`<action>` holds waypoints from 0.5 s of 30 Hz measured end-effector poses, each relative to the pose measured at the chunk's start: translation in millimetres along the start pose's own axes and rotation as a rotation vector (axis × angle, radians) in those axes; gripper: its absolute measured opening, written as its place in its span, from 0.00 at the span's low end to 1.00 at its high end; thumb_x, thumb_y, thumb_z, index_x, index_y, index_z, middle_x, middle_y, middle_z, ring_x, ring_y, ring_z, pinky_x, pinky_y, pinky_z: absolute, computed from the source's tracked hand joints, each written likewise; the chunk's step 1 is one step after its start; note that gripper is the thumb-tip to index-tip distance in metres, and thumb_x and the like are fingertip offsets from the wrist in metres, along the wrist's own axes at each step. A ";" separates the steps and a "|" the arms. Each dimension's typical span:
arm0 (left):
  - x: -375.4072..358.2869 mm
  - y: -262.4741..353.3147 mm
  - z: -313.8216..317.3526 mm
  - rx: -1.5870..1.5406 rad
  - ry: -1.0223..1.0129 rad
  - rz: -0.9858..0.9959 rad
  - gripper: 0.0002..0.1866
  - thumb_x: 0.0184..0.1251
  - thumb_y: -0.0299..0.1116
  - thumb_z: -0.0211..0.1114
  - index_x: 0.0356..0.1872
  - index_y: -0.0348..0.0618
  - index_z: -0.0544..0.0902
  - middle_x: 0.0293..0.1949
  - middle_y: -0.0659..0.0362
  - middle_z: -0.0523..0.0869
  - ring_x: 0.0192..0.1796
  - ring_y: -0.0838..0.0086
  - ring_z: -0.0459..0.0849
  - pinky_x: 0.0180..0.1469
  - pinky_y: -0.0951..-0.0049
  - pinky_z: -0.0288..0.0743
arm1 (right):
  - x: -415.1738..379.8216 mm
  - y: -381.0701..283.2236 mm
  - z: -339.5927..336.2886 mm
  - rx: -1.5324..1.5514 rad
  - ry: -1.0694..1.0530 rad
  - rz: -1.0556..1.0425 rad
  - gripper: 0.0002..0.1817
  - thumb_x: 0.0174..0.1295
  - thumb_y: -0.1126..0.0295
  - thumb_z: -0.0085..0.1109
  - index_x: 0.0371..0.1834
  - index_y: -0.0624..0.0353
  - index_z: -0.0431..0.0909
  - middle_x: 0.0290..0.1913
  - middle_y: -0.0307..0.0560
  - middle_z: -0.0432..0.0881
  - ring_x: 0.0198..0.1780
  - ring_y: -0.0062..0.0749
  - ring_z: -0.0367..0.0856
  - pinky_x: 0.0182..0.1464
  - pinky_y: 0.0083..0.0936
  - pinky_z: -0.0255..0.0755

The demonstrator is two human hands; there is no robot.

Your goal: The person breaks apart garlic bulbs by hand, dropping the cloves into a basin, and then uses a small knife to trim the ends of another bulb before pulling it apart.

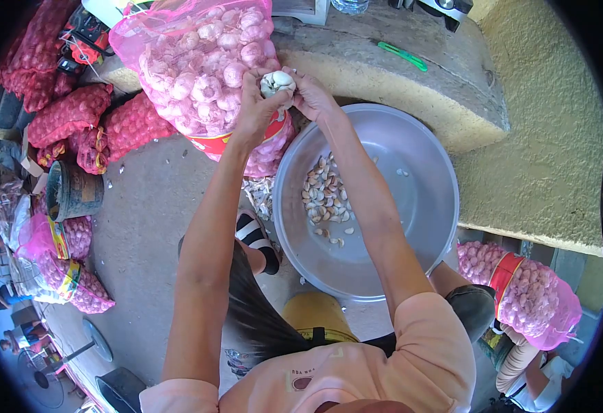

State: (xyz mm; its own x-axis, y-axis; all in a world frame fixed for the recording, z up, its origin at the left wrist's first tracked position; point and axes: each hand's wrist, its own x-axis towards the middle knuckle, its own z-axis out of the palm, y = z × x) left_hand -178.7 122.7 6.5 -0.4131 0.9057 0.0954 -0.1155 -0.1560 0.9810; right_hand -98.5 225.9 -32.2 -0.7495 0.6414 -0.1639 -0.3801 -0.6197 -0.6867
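Note:
A whitish garlic bulb (278, 83) is held between both my hands, above the front of a large pink mesh sack of garlic (198, 76). My left hand (254, 96) grips it from the left, thumb across its lower side. From the right, my right hand (309, 95) pinches it with closed fingers. Under my right forearm stands a wide grey basin (411, 227). Loose garlic cloves (325, 191) lie in a pile on its left side, with a few scattered apart.
A green box cutter (402, 56) lies on the concrete ledge (356, 69) ahead. Red mesh sacks (71, 113) and a dark bucket (74, 191) stand to the left. Another garlic sack (521, 292) is at the right, near a seated person. A yellow bucket (315, 313) is below me.

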 end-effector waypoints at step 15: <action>-4.3 8.0 14.0 -0.031 0.118 -0.070 0.19 0.67 0.37 0.62 0.47 0.41 0.63 0.39 0.58 0.74 0.40 0.78 0.75 0.40 0.73 0.75 | -0.1 18.2 13.7 -0.329 0.191 -0.505 0.11 0.69 0.67 0.51 0.35 0.60 0.80 0.25 0.35 0.77 0.22 0.16 0.73 0.22 0.21 0.65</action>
State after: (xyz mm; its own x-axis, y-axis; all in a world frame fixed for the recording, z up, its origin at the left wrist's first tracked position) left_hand -165.2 123.0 16.2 -0.5062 0.8624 0.0047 -0.1745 -0.1078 0.9787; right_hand -112.8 208.4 -35.1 -0.3997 0.9066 0.1352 -0.4525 -0.0669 -0.8892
